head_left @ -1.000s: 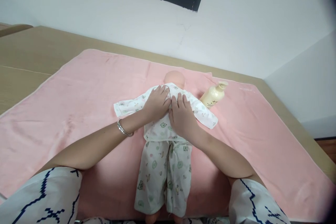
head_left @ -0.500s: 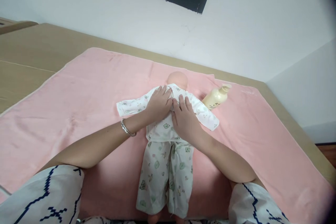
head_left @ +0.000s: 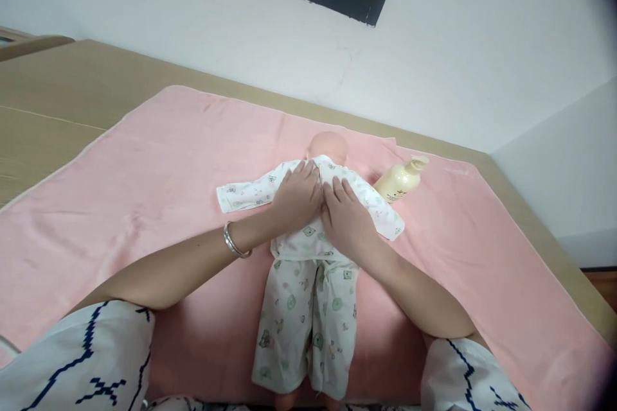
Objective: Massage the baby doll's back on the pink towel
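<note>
A baby doll [head_left: 328, 145] lies face down, its bald head pointing away from me. It wears a white printed top [head_left: 250, 191] with both sleeves spread out, and matching long trousers [head_left: 284, 321]; its feet peek out at the bottom. My left hand [head_left: 297, 196] rests flat on the left of the doll's upper back, fingers stretched out. Beside it, my right hand [head_left: 348, 218] lies flat on the right of the back, fingers extended. The thumbs meet close to the middle of the back. Neither hand grips anything, and the cloth under the palms is hidden.
A cream pump bottle [head_left: 401, 180] lies tilted by the doll's right-side sleeve. Under everything spreads a pink blanket [head_left: 168, 154] on a wooden surface [head_left: 53, 87]. Behind stands a white wall [head_left: 289, 51] with a dark frame [head_left: 357, 3].
Both hands stay on the doll's back, with only a slight shift in the fingers and palms. The whole view has moved a little; doll and bottle lie as before.
</note>
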Demonstrator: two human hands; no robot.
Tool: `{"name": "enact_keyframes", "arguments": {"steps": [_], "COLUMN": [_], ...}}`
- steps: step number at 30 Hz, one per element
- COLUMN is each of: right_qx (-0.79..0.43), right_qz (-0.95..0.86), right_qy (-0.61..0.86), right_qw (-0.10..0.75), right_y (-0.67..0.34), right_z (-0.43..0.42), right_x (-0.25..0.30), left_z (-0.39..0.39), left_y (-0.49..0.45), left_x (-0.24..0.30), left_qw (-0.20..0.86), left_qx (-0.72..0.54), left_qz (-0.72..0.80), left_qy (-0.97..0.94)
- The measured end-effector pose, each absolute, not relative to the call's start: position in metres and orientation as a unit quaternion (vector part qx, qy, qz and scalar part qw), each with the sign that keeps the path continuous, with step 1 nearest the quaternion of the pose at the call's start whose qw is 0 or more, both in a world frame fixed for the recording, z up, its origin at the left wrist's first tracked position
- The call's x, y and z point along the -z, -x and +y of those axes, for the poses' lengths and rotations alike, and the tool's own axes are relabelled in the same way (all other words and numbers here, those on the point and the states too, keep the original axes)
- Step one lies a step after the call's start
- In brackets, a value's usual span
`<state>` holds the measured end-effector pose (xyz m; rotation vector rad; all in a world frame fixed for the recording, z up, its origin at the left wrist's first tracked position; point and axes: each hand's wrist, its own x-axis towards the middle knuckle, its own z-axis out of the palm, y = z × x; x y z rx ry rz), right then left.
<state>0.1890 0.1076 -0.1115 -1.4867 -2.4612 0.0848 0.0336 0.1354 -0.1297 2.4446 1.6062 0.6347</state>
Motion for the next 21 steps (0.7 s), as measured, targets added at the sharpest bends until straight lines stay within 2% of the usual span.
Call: {"name": "enact_keyframes", "arguments": {"steps": [4, 9, 17, 21], "right_qx": [-0.054, -0.08, -0.036, -0.065], "right_qz": [-0.849, -0.828, -0.848, -0.837], "right_qy": [0.505, 0.517, 0.513, 0.519], "right_qw": [0.148, 0.202, 0.131, 0.16], "right_y": [-0.194, -0.2, -0.188, -0.199], "right_z": [0.112, 0.145, 0.101, 0.125], "right_x": [0.107, 0.108, 0.104, 0.103], "left_z": [0.132, 0.102, 0.135, 0.122], "left_y": [-0.037, -0.048, -0.032, -0.04], "left_x": [0.134, 0.13, 0.122, 0.128], "left_qw": [0.044, 0.012, 0.023, 0.0], "left_qx": [-0.236, -0.199, -0.187, -0.209], "left_qz": [0.548, 0.526, 0.552, 0.553], "left_qy": [-0.801, -0.827, -0.812, -0.806]}}
